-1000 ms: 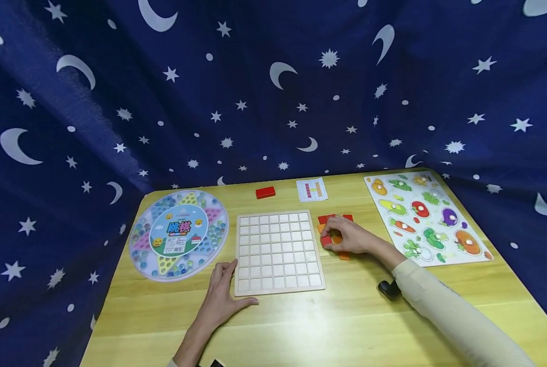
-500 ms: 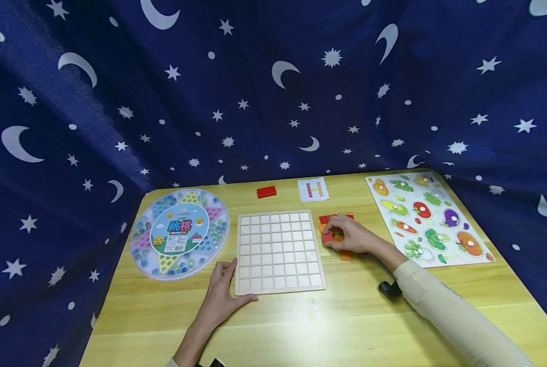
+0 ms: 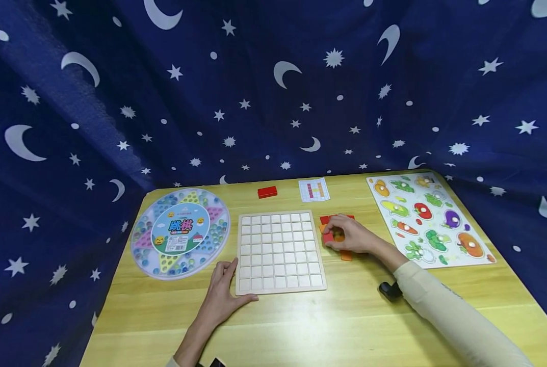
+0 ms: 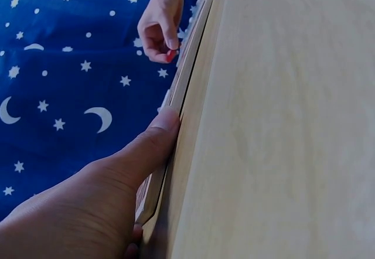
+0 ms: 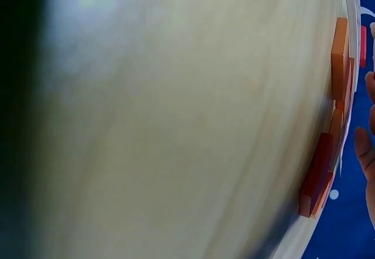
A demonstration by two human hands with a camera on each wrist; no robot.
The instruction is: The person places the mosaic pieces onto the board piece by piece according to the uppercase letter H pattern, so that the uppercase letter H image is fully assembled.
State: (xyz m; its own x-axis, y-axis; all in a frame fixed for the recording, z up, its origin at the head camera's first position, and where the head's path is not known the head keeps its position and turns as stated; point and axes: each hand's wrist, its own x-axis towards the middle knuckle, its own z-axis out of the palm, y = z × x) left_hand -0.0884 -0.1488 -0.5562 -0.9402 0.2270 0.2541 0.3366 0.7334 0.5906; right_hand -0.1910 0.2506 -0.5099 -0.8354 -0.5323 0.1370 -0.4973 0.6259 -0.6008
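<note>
A pale wooden grid board (image 3: 280,252) lies in the middle of the table in the head view. My left hand (image 3: 220,300) rests at its near left corner, fingers along the left edge and the straight thumb against the front edge. Right of the board, my right hand (image 3: 353,237) pinches a red tile (image 4: 171,55) between thumb and fingertips, above a small group of tiles. Orange tiles (image 3: 346,256) and red tiles (image 3: 323,219) show around that hand, which hides part of the group. The right wrist view has an orange block (image 5: 339,60) and a dark red block (image 5: 316,174) edge-on.
Behind the board lie a red block (image 3: 267,192) and a small pattern card (image 3: 314,189). A round marble game box (image 3: 180,234) is at the left. On the right lies a vegetable puzzle board (image 3: 431,219). A starry blue cloth (image 3: 255,92) hangs behind the table.
</note>
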